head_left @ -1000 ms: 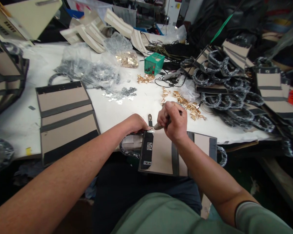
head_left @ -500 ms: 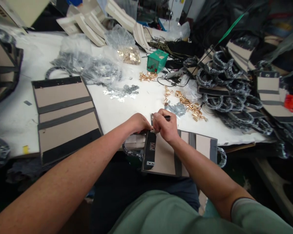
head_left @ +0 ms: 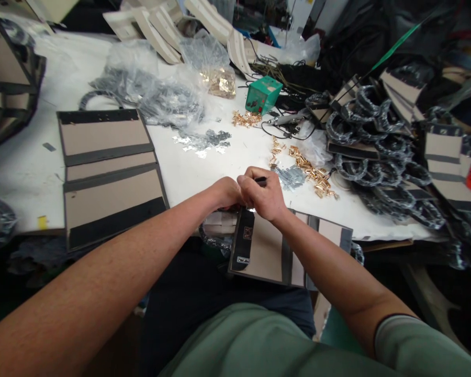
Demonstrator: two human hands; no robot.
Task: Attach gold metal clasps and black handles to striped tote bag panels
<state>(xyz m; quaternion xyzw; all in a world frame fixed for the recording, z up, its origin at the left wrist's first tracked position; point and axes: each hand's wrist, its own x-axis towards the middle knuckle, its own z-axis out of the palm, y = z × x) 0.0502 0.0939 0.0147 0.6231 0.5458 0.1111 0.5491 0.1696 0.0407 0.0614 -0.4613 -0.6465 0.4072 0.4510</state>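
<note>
Nearer you than the green box (head_left: 264, 94) lies the panel (head_left: 267, 246), where your right hand (head_left: 267, 196) grips a dark tool (head_left: 261, 181) beside your left hand (head_left: 227, 192), its hold unclear, apparently edge work needing steadiness.

We are looking at a white-topped table (head_left: 198, 175). On our left, a beige-and-black panel (head_left: 112, 199) is lying open, reaching over the near edge; folded panels (head_left: 6, 65) are standing beyond it. A small grey plate (head_left: 49, 147) and a yellow patch (head_left: 42, 222) are showing nearby. Mid-table, we are noting clear bags (head_left: 172, 104), loose silver plates (head_left: 210, 141) and a bag of gold-coloured pieces (head_left: 222, 84). A green box (head_left: 264, 95) is sitting behind small gold-coloured parts (head_left: 246, 119); rightward, a larger gold-coloured scatter (head_left: 314, 174) is bordering grey pieces (head_left: 291, 178). Farther right, panels with plastic-wrapped handles (head_left: 377, 141) are lying heaped. Pale curved strips (head_left: 157, 31) are overlapping at the back.
</note>
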